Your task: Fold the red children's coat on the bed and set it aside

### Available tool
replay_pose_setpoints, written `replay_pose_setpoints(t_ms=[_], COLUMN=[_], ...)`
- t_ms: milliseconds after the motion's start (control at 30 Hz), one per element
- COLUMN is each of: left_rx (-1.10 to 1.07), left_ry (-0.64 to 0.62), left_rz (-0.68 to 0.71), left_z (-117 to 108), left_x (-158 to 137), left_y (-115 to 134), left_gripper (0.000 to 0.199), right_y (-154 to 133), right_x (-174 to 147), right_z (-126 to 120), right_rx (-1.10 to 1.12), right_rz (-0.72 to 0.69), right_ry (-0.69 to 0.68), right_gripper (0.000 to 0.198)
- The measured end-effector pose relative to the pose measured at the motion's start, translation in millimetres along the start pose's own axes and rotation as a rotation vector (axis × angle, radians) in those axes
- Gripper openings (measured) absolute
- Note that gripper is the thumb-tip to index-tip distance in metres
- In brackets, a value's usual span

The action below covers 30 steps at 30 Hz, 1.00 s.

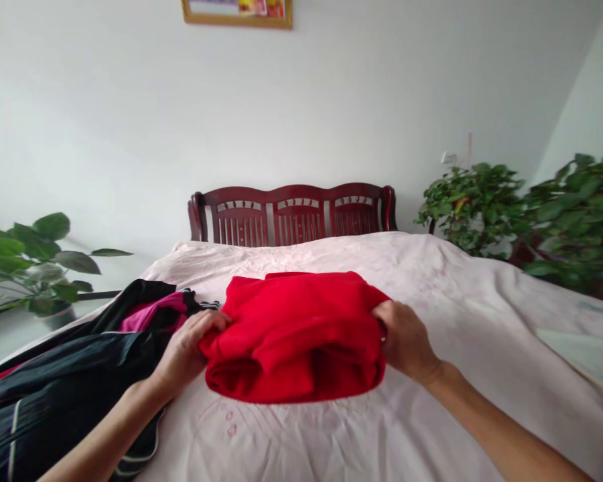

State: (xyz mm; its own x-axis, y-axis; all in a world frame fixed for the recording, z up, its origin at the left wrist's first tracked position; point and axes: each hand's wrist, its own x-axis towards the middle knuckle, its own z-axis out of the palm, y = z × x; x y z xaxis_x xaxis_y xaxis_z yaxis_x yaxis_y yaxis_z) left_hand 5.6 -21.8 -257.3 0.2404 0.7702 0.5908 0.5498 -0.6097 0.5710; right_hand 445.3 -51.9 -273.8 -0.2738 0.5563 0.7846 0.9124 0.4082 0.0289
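Note:
A folded red garment [306, 321] is in front of me over the bed; its exact kind is hidden by the folds. Loose, open folds show along its near edge. My left hand [193, 345] grips its left side, fingers closed on the cloth. At the right side, my right hand [407, 338] is closed on the fabric too, with the fingertips partly hidden behind it. Left of my left hand lies a heap of dark clothes [75, 381] with pale piping, and a magenta piece [148, 313] shows among them.
The bed has a wrinkled pale pink sheet [457, 314]. Beyond it stands a dark red wooden headboard [299, 214] against the white wall. Leafy potted plants flank the bed, one at the left [40, 261] and others at the right [477, 207]. A framed picture [238, 20] hangs above.

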Motion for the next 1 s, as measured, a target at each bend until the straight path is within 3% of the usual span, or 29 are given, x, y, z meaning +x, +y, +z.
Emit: replay_pose_setpoints(t_ms=[100, 200, 267, 367, 467, 567, 633, 767, 867, 1000], left_rx=[0.201, 0.263, 0.291, 0.339, 0.336, 0.372, 0.456, 0.559, 0.54, 0.454], left_ry=[-0.244, -0.311, -0.244, -0.083, -0.044, -0.1, -0.157, -0.219, -0.185, -0.167], left_rz=[0.131, 0.05, -0.046, -0.154, -0.063, 0.07, 0.097, 0.095, 0.092, 0.082], left_z=[22.2, 28.2, 25.3, 24.8, 40.5, 70.4, 91.3, 116.7, 118.9, 112.3], left_x=[-48.6, -75.5, -77.2, -67.3, -57.2, -53.4, -55.5, -67.2, -76.1, -90.5], left_y=[-33.9, -49.1, -43.2, -12.5, 29.8, 57.4, 58.4, 33.4, 18.5, 19.1], left_gripper=[0.026, 0.05, 0.053, 0.034, 0.029, 0.034, 0.037, 0.045, 0.043, 0.036], right_y=[-10.0, -13.0, -13.4, -23.0, -46.6, -71.1, -79.9, -76.6, -69.8, -71.3], right_x=[-68.0, -98.0, -93.8, -66.4, -35.9, -22.5, -27.6, -55.5, -69.4, -74.0], right_z=[22.4, 22.5, 12.3, -6.1, -14.2, -2.2, 16.2, 56.1, 70.7, 72.6], right_rx=[0.081, 0.168, 0.184, 0.174, 0.176, 0.152, 0.12, 0.108, 0.144, 0.215], right_rz=[-0.081, 0.02, 0.096, 0.19, 0.177, 0.11, 0.077, 0.077, 0.122, 0.175], right_ry=[-0.167, -0.267, -0.277, -0.197, -0.108, -0.097, -0.17, -0.331, -0.31, -0.184], right_gripper=[0.035, 0.057, 0.055, 0.037, 0.027, 0.038, 0.045, 0.045, 0.046, 0.042])
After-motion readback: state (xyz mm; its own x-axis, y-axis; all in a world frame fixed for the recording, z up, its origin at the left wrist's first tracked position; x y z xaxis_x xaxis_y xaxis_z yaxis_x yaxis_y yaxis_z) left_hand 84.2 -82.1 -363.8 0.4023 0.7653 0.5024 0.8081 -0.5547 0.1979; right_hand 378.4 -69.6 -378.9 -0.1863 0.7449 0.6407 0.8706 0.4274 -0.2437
